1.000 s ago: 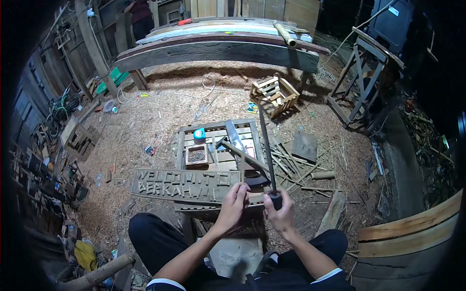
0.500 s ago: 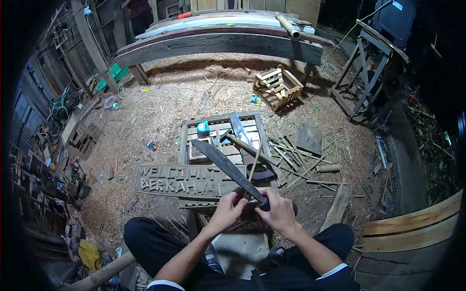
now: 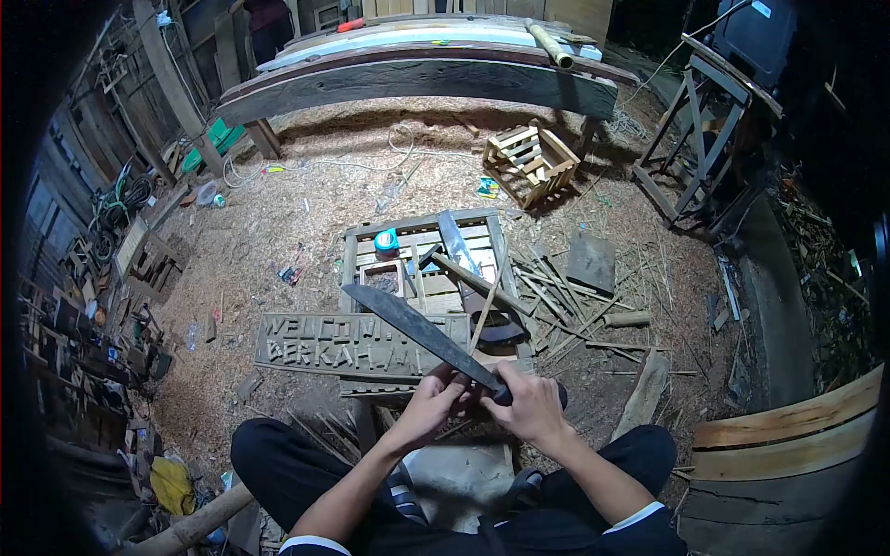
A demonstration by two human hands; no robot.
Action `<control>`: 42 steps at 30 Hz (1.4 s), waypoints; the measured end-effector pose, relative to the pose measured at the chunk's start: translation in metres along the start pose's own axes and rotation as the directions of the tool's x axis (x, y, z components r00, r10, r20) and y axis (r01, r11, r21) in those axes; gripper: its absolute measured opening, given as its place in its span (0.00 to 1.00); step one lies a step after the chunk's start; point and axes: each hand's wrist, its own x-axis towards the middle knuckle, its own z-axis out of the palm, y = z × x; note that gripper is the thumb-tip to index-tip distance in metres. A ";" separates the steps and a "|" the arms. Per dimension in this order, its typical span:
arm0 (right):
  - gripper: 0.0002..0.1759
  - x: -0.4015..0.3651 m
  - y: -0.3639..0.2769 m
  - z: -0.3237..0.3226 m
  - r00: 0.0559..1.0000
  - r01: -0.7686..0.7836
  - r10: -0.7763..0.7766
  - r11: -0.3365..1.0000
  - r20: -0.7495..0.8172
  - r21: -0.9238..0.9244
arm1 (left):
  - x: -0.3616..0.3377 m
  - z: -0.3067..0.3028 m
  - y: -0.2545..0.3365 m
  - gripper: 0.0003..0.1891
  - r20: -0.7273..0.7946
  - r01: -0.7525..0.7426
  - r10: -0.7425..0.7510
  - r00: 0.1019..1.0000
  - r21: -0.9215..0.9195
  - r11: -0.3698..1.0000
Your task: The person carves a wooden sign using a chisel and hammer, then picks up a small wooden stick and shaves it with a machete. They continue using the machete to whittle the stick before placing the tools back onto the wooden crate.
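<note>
My right hand [image 3: 530, 405] is closed around the dark handle of a machete [image 3: 417, 329], whose blade points up and to the left. Just left of the handle, my left hand [image 3: 431, 403] pinches a thin wooden stick [image 3: 486, 313] that rises behind the blade. Beyond the blade lies a board with raised letters [image 3: 301, 343], partly covered by it. A slatted low table [image 3: 350, 269] bears a hammer [image 3: 482, 283], a handsaw [image 3: 453, 239], a blue tape measure [image 3: 387, 242] and a small wooden box [image 3: 379, 277].
Several thin sticks [image 3: 579, 324] litter the ground at the right. Farther off are a slatted crate [image 3: 533, 167] and a long workbench [image 3: 417, 88] with boards on it. Planks [image 3: 788, 431] lie at lower right. A person [image 3: 269, 28] stands behind the bench, partly out of view.
The machete's tip has swung left and down, so the blade lies flatter. My hands stay close together with small shifts, keeping hold of the machete and the stick.
</note>
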 end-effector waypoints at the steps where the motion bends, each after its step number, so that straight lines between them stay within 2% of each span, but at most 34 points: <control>1: 0.23 0.000 0.002 0.002 1.000 0.000 0.000 1.000 -0.001 0.002 | 0.000 -0.003 0.000 0.13 -0.031 0.064 -0.063 0.998 0.017 0.998; 2: 0.23 -0.001 0.005 0.007 1.000 0.021 -0.021 1.000 0.000 0.001 | 0.000 -0.004 0.000 0.13 -0.063 0.128 -0.126 0.990 0.033 0.991; 3: 0.23 -0.001 0.008 0.010 0.999 0.040 -0.040 0.999 0.002 -0.002 | 0.000 -0.001 -0.001 0.13 -0.063 0.130 -0.127 0.990 0.033 0.991; 5: 0.23 0.001 0.014 0.014 0.999 0.039 -0.039 0.999 0.004 0.024 | -0.001 0.010 -0.002 0.10 -0.193 0.132 -0.136 0.972 -0.034 0.991; 6: 0.22 0.001 0.015 0.015 0.999 0.040 -0.040 0.998 0.007 0.049 | -0.002 0.014 -0.001 0.10 -0.191 0.134 -0.138 0.972 -0.033 0.990; 8: 0.22 0.003 0.013 0.016 1.000 0.006 -0.007 0.998 0.018 0.058 | -0.004 0.019 0.005 0.10 -0.240 0.145 -0.195 0.951 -0.212 0.967; 12: 0.23 0.006 0.007 0.014 0.997 -0.074 0.074 0.997 0.011 0.018 | -0.001 0.023 0.011 0.11 -0.245 0.109 -0.126 0.961 -0.082 0.991; 14: 0.21 0.009 0.005 0.015 0.998 -0.062 0.063 0.998 -0.029 0.028 | 0.000 0.027 0.010 0.11 -0.220 0.004 -0.003 0.976 0.005 1.000; 15: 0.19 0.011 0.005 0.015 0.996 -0.053 0.056 0.998 -0.072 0.035 | -0.003 0.030 0.015 0.12 -0.233 0.044 -0.050 0.971 -0.032 0.999; 16: 0.19 0.013 0.005 0.015 0.996 -0.054 0.057 0.998 -0.071 0.035 | -0.003 0.030 0.013 0.12 -0.233 0.045 -0.051 0.971 -0.032 0.998; 18: 0.20 0.018 0.009 0.013 0.995 -0.033 0.033 0.999 -0.093 0.008 | -0.002 0.028 0.010 0.10 -0.225 0.033 -0.072 0.972 -0.171 0.985; 19: 0.20 0.020 0.012 0.013 0.994 -0.036 0.037 0.999 -0.100 0.011 | -0.001 0.025 0.009 0.10 -0.221 0.036 -0.072 0.973 -0.165 0.986; 21: 0.20 0.022 0.017 0.013 0.997 -0.019 0.020 1.000 -0.077 0.004 | -0.001 0.016 0.010 0.10 -0.122 0.076 -0.109 0.987 -0.244 0.967; 24: 0.20 0.021 0.022 0.017 0.998 0.005 -0.004 1.000 -0.062 0.024 | -0.005 0.020 0.010 0.06 -0.152 0.093 -0.142 0.978 -0.291 0.952; 25: 0.19 0.019 0.031 0.026 0.995 0.007 -0.009 1.000 -0.095 -0.021 | -0.009 0.021 0.017 0.08 -0.074 0.074 -0.099 0.992 -0.286 0.955; 26: 0.15 0.024 0.048 0.025 0.993 -0.063 0.050 0.991 -0.112 -0.116 | -0.021 0.020 0.028 0.11 -0.073 0.079 -0.102 0.992 -0.267 0.960; 27: 0.10 0.033 0.078 0.027 0.962 -0.174 0.176 0.984 -0.210 0.025 | -0.032 0.019 0.036 0.12 -0.119 -0.001 -0.030 0.992 -0.253 0.968; 28: 0.11 0.036 0.079 -0.006 0.899 -0.366 0.413 0.890 -0.143 0.272 | -0.047 0.016 0.044 0.13 -0.164 -0.070 0.033 0.986 -0.224 0.972; 29: 0.12 0.036 0.125 0.008 0.885 -0.371 0.393 0.919 -0.251 0.134 | -0.053 0.017 0.052 0.14 -0.241 -0.090 0.040 0.970 -0.202 0.975; 30: 0.13 0.031 0.121 0.000 0.875 -0.371 0.398 0.917 -0.277 0.144 | -0.051 0.011 0.049 0.14 -0.220 -0.096 0.050 0.974 -0.203 0.974; 32: 0.13 0.027 0.104 0.001 0.866 -0.411 0.450 0.889 -0.218 0.201 | -0.041 0.000 0.035 0.14 -0.204 -0.076 0.039 0.978 -0.177 0.981; 33: 0.13 0.026 0.087 0.000 0.886 -0.353 0.389 0.919 -0.253 0.178 | -0.036 -0.005 0.028 0.14 -0.218 -0.052 0.017 0.976 -0.152 0.987; 34: 0.12 0.026 0.075 0.003 0.898 -0.302 0.360 0.922 -0.254 0.241 | -0.033 -0.011 0.023 0.14 -0.230 -0.017 -0.011 0.973 -0.120 0.993; 36: 0.10 0.021 0.044 -0.001 0.906 -0.343 0.385 0.911 -0.174 0.230 | -0.029 -0.016 0.016 0.14 -0.247 -0.015 0.002 0.969 -0.050 0.999; 38: 0.09 0.017 0.034 0.005 0.945 -0.291 0.318 0.923 -0.072 0.250 | -0.024 -0.017 0.016 0.15 -0.223 0.014 -0.007 0.975 0.030 0.999; 40: 0.10 0.017 0.017 0.011 0.977 -0.171 0.187 0.973 -0.098 0.155 | -0.022 -0.011 0.016 0.16 -0.218 0.049 -0.036 0.975 0.057 0.997; 42: 0.13 0.020 0.008 0.022 0.991 -0.018 0.040 0.986 -0.129 0.168 | -0.020 -0.003 0.016 0.16 -0.281 0.118 -0.082 0.956 0.115 0.986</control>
